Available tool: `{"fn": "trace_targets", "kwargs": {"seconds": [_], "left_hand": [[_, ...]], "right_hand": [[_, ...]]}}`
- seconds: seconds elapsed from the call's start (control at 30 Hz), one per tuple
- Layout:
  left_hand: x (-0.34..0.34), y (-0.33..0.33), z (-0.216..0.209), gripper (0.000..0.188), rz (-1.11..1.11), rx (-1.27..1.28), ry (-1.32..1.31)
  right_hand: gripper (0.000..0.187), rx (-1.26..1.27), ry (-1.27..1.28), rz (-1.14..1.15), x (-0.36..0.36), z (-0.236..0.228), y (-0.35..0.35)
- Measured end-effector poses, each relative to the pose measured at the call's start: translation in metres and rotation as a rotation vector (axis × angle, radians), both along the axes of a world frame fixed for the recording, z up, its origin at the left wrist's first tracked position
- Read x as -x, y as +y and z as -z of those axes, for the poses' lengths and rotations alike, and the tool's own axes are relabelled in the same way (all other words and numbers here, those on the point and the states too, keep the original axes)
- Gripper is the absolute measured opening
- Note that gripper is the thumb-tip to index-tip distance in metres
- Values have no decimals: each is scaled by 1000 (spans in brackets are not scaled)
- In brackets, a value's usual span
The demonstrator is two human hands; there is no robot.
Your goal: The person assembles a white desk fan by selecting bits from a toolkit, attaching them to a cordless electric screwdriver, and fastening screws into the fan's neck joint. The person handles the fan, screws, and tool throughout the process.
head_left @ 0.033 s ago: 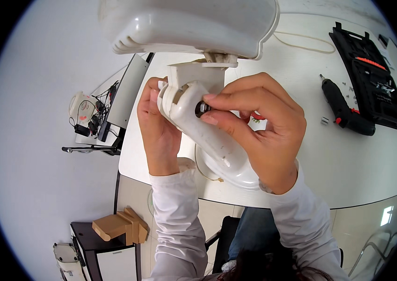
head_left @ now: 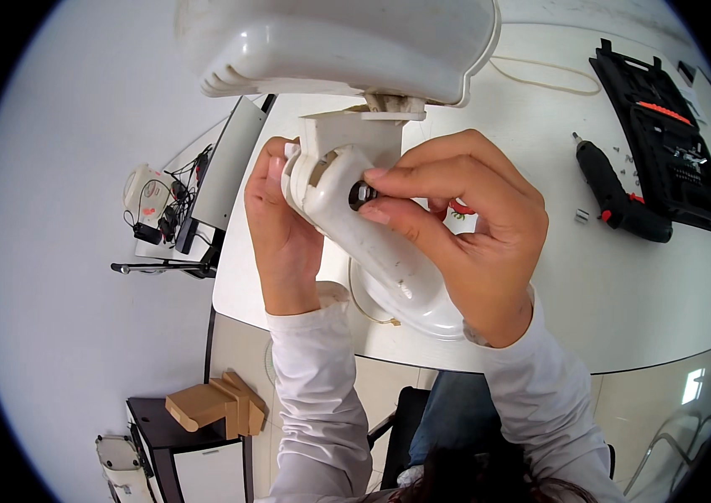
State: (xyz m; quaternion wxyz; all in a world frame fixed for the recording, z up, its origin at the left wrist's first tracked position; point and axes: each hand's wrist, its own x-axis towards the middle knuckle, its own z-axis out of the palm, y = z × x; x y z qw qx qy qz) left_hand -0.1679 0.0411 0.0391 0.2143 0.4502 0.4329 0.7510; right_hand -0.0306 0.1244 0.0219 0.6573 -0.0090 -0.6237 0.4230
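A white plastic device stands on the table, its large vented head point(head_left: 347, 50) joined by a hinge to a slanted arm point(head_left: 372, 230) above a round base point(head_left: 431, 323). At the arm's upper end, the thumb and forefinger of my right hand point(head_left: 481, 214) pinch a small dark round knob point(head_left: 362, 196) with a shiny metal nut in its middle. The knob sits against a round spot on the arm. My left hand point(head_left: 282, 226) is closed against the other side of the hinge joint point(head_left: 315, 159), its fingertips partly hidden behind it. Something red and green shows behind my right fingers.
On the table's right lie a black power screwdriver point(head_left: 615, 189), loose screws point(head_left: 626, 163), a small metal piece point(head_left: 581, 216) and an open black tool case point(head_left: 665, 134). A pale cord point(head_left: 548, 75) loops behind. Left stand tangled cables point(head_left: 179, 193) and cardboard boxes point(head_left: 217, 404).
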Motion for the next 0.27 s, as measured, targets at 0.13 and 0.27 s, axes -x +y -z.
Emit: {"fn": "trace_targets", "kwargs": {"seconds": [0.13, 0.27], "left_hand": [[16, -8, -13, 36, 265, 133, 28], [21, -11, -21, 44, 276, 219, 57]], "right_hand": [[23, 13, -18, -33, -2, 0, 4], [23, 27, -14, -34, 0, -2, 1]]}}
